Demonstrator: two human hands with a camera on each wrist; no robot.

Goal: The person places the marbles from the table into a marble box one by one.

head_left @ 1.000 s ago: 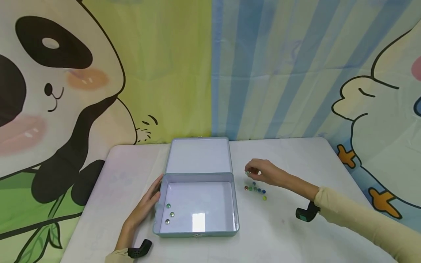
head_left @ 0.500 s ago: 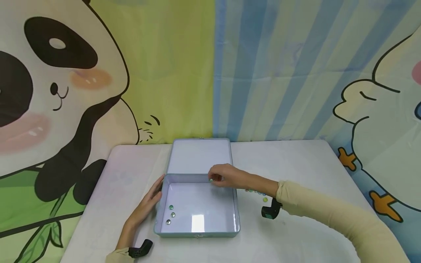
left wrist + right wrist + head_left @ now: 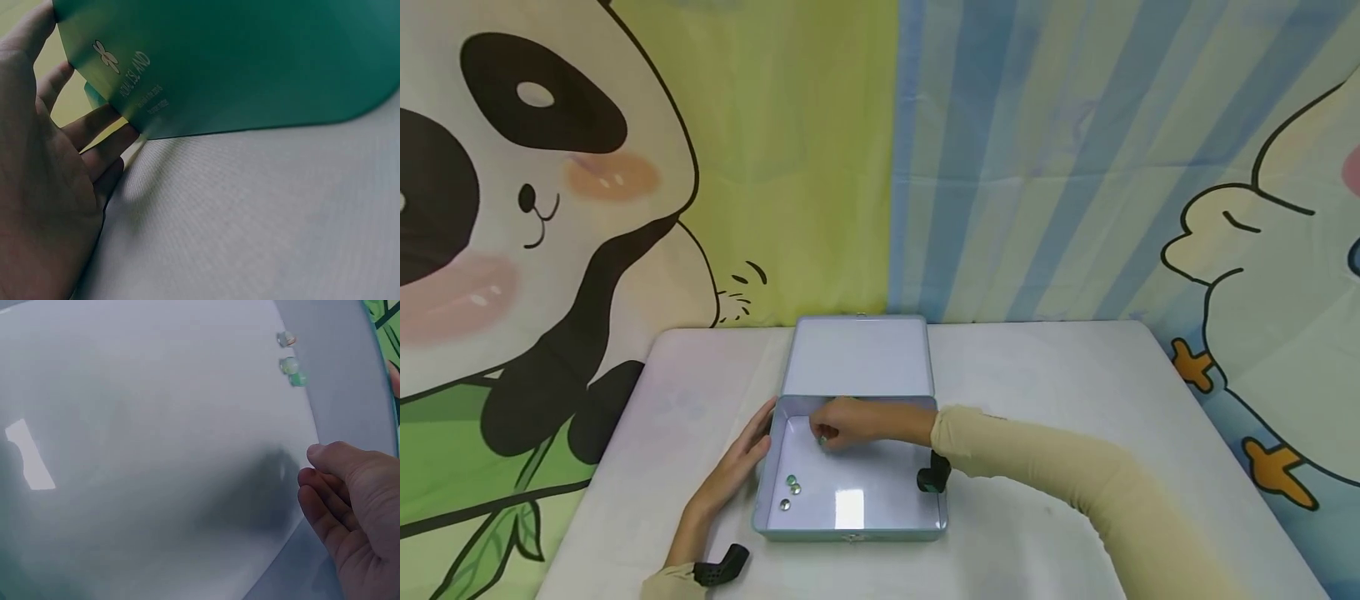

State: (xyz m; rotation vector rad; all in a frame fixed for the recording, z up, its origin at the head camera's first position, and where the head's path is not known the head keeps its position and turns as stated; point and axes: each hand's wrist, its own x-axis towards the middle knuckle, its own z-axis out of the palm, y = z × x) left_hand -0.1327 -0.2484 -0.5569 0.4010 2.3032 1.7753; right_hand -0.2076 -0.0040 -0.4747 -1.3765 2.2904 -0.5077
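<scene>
A shallow metal box [image 3: 895, 535] with a pale interior lies on the table, its lid [image 3: 857, 357] hinged back behind it. My right hand [image 3: 847, 422] is inside the box near its back left corner, pinching a small greenish marble [image 3: 822, 440] at the fingertips. In the right wrist view that right hand [image 3: 356, 506] has thumb and fingertips close together. Three glass marbles [image 3: 791, 480] lie by the box's left wall. My left hand [image 3: 737, 462] touches the box's left outer side with extended fingers; the left wrist view shows those fingertips on its green printed wall [image 3: 250, 69].
A white cloth covers the table [image 3: 1037, 358]. Behind it hangs a curtain [image 3: 820, 167] with cartoon animals. My right sleeve [image 3: 1045, 450] crosses over the box's right wall and hides the tabletop beside it. Black cameras [image 3: 721, 567] sit on both wrists.
My right hand has carried the marble from the table right of the box leftward into the box. The loose marbles on the right are now hidden by the sleeve. The left hand stays in place.
</scene>
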